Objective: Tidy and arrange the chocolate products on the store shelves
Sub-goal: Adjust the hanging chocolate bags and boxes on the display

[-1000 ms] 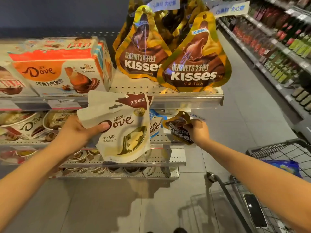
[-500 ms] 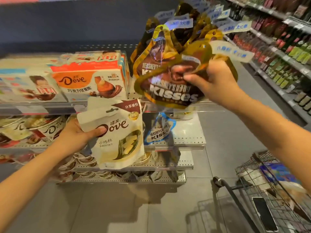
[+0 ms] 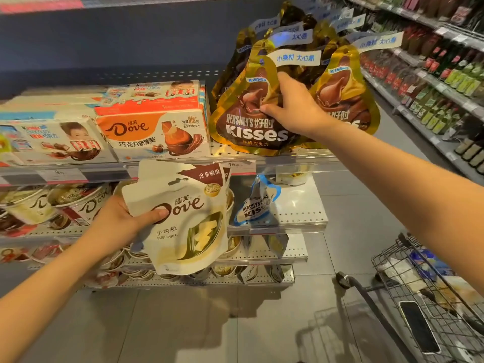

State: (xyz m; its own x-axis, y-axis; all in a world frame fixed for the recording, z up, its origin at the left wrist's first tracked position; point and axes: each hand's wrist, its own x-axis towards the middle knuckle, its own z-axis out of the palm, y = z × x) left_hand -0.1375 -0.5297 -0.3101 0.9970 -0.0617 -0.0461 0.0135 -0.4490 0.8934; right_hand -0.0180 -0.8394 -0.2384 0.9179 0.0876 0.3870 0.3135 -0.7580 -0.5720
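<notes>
My left hand grips a white Dove pouch by its left edge, holding it in front of the second shelf. My right hand pinches a gold Hershey's Kisses bag that stands upright at the front of the top shelf, left of another gold Kisses bag. More gold Kisses bags stand behind them. A blue-and-white Kisses bag stands on the second shelf.
An orange Dove box and Kinder boxes fill the top shelf's left. Dove tubs sit on the second shelf. A wire shopping cart stands at lower right. Bottles line the aisle shelves at right.
My right hand lifted the gold Kisses bag from the second shelf up to the top shelf and stood it upright at the front left of the row. My left hand kept the Dove pouch.
</notes>
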